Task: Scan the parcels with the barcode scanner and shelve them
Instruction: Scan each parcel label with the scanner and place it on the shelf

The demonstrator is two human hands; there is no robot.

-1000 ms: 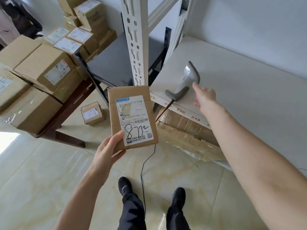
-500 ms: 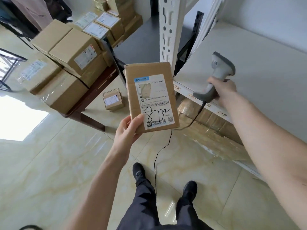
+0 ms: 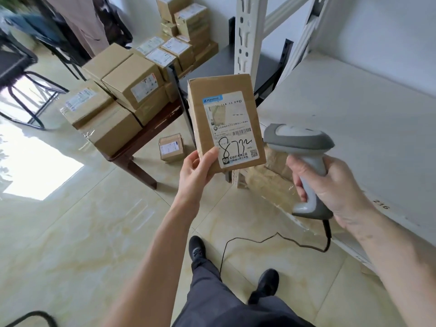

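Note:
My left hand grips the lower left corner of a small brown cardboard parcel, held upright with its white label facing me; "8732" is handwritten on the label. My right hand is wrapped round the handle of a grey barcode scanner, whose head sits just right of the parcel's lower edge and points left toward it. A black cable hangs from the scanner's base down to the floor.
A white shelf with numbered front edge runs along the right, wrapped boxes beneath it. Several labelled parcels are stacked on a low dark table at left, and one small parcel lies on the tiled floor. A white rack upright stands behind.
My right hand picked the scanner up off the shelf and brought it down beside the parcel. My left hand raised the parcel slightly.

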